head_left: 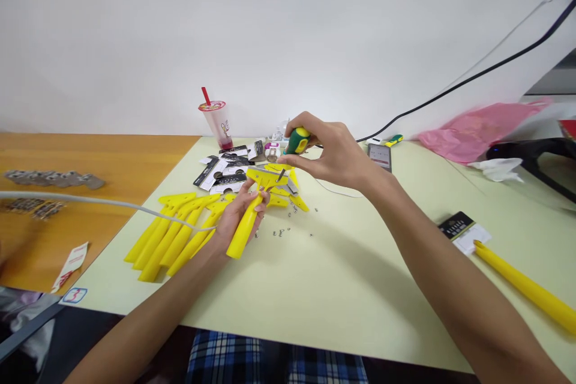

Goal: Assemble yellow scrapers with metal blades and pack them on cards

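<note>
Yellow handles [173, 240] lying left of your left hand [234, 211], its fingers clamping a yellow scraper [245, 228], loose screws [281, 233] lying right of them, your right hand [335, 153] closing its fingers around a green-and-yellow screwdriver [297, 141], shaft slanting toward the scraper.

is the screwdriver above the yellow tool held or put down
Held: the right hand grasps the screwdriver by its green handle, shaft angled down toward the yellow tool. Whether its tip is seated, I cannot tell.

A screwdriver [298, 141], loose screws [281, 233] and lined-up yellow tools [176, 237] suggest a small workshop.
</note>
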Demonstrator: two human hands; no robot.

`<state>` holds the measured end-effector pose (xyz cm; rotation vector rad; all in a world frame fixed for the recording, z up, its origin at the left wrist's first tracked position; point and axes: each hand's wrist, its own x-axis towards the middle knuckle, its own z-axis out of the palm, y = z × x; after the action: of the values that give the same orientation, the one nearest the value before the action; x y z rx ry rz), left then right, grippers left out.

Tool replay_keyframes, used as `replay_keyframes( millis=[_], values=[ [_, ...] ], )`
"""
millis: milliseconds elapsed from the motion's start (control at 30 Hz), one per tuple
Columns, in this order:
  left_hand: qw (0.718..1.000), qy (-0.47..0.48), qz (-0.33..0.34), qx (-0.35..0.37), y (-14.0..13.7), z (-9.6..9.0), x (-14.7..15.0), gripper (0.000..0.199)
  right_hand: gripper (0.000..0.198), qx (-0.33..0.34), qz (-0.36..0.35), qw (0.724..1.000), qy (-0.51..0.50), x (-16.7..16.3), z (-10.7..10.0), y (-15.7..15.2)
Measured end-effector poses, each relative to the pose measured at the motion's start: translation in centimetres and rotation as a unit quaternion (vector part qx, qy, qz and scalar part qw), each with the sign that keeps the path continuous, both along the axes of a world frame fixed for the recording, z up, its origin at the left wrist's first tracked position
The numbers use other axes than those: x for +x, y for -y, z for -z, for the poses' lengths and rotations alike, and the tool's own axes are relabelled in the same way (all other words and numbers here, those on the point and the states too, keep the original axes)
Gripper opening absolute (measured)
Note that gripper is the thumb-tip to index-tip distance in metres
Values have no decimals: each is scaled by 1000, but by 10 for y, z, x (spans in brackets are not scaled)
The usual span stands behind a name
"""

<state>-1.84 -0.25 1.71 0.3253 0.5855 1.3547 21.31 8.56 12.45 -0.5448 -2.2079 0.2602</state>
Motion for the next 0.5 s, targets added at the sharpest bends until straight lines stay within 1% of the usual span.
replay_keyframes(
  millis=[233,500],
  values=[
    [1000,3,-8,-17,1,-4,3,59,40,6,2,1000,1,-2,2,1],
    [1000,15,-12,-14,2,-7,5,59,37,24,3,1000,-5,-4,0,5]
  ],
)
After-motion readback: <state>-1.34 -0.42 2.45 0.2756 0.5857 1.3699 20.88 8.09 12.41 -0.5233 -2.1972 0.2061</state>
